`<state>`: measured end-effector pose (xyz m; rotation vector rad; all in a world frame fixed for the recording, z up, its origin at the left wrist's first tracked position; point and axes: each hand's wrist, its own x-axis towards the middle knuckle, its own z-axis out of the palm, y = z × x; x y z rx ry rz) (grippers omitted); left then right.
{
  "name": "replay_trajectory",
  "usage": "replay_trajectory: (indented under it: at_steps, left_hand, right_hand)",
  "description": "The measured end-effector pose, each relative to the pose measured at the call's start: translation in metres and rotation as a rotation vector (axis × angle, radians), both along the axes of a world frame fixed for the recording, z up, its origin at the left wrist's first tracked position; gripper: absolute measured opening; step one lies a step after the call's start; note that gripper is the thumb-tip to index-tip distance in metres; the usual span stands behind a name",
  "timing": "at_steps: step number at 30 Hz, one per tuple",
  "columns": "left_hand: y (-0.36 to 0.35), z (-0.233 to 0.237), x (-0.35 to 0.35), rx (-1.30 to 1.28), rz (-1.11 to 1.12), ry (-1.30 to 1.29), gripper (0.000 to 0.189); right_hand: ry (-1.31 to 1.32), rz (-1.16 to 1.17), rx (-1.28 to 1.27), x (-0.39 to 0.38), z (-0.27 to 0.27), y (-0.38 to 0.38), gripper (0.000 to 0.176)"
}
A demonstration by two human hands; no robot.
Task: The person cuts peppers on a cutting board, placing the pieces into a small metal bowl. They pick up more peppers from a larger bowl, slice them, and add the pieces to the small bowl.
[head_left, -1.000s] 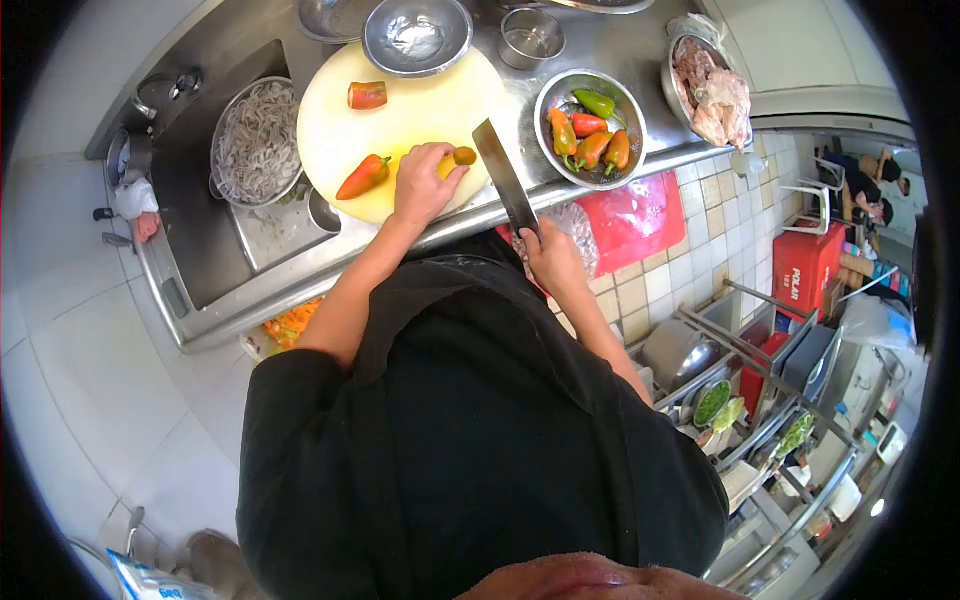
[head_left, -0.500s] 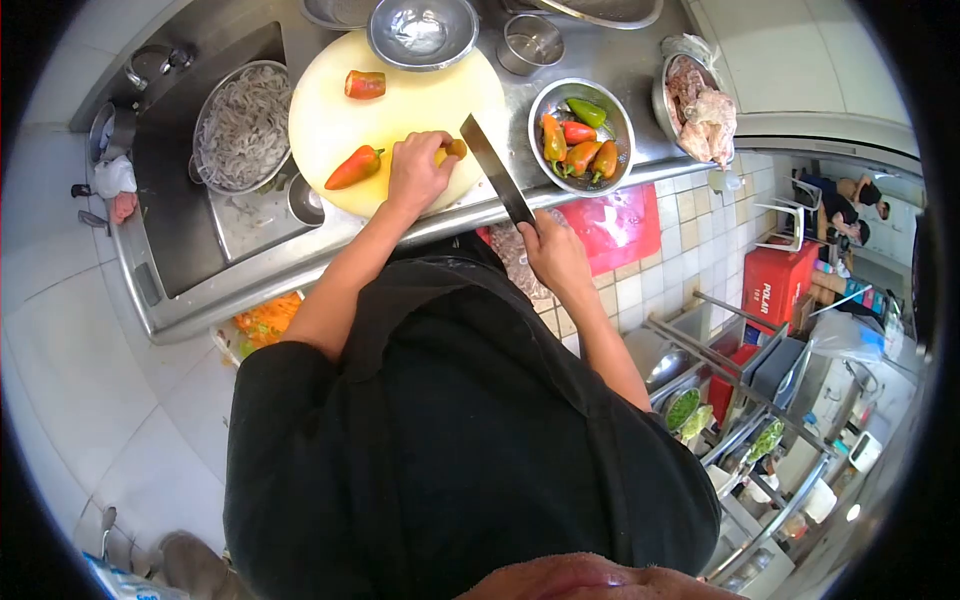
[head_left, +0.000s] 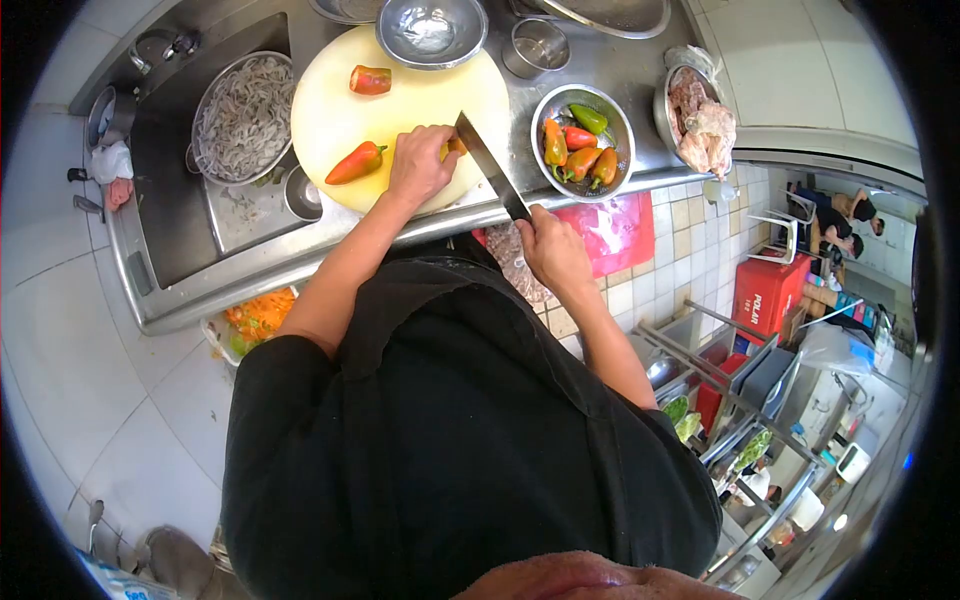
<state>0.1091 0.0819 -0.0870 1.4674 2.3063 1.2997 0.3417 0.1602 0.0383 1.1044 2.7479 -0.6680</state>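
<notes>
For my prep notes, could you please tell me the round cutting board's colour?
The cutting board is pale yellow, best seen in the head view.

The knife blade (head_left: 487, 164) is smooth metal, dull grey along its face; the cutting board (head_left: 325, 105) looks like matt, pale yellow plastic; the whole orange-red pepper (head_left: 355, 164) has glossy, smooth skin; the mixing bowl (head_left: 460, 42) is shiny metal, its inside catching bright reflections; the pepper bowl (head_left: 622, 130) is metal too; the sink (head_left: 170, 225) and counter (head_left: 632, 72) are brushed-looking metal; the apron (head_left: 480, 430) is matt black cloth; the red sheet (head_left: 622, 238) is glossy plastic; the cooler box (head_left: 765, 292) looks like hard, smooth plastic.
</notes>
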Motion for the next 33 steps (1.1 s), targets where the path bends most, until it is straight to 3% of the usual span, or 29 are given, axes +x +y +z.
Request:
replay_trajectory:
  at_steps: [7,10,14,17,20,23,26,33]
  left_hand:
    - [0.000,-0.013,-0.002,0.019,-0.062,-0.106,0.025]
    - [0.001,-0.011,-0.005,-0.003,-0.074,-0.149,0.026]
    - [0.006,0.011,-0.015,-0.089,-0.132,-0.293,0.030]
    - [0.014,-0.005,-0.033,-0.088,-0.401,-0.191,0.033]
    - [0.011,0.003,-0.029,-0.183,-0.317,-0.253,0.032]
    - [0.002,0.004,-0.009,-0.132,-0.124,-0.054,0.029]
    - [-0.005,0.005,0.001,-0.063,-0.017,-0.169,0.026]
    - [-0.008,-0.003,-0.006,0.036,-0.079,-0.141,0.021]
  right_hand:
    - [0.029,0.057,-0.043,-0.005,-0.033,-0.004,0.028]
    - [-0.038,-0.006,-0.135,-0.007,-0.012,0.005,0.028]
    - [0.125,-0.117,-0.228,0.007,0.008,0.010,0.032]
    - [0.129,-0.179,-0.219,0.004,0.011,0.009,0.031]
    - [0.142,-0.196,-0.145,0.005,-0.003,0.002,0.030]
    - [0.015,-0.190,-0.131,0.000,0.002,-0.009,0.028]
    - [0.024,-0.160,-0.091,-0.002,0.001,-0.018,0.026]
    - [0.030,-0.074,-0.031,-0.010,0.006,-0.030,0.026]
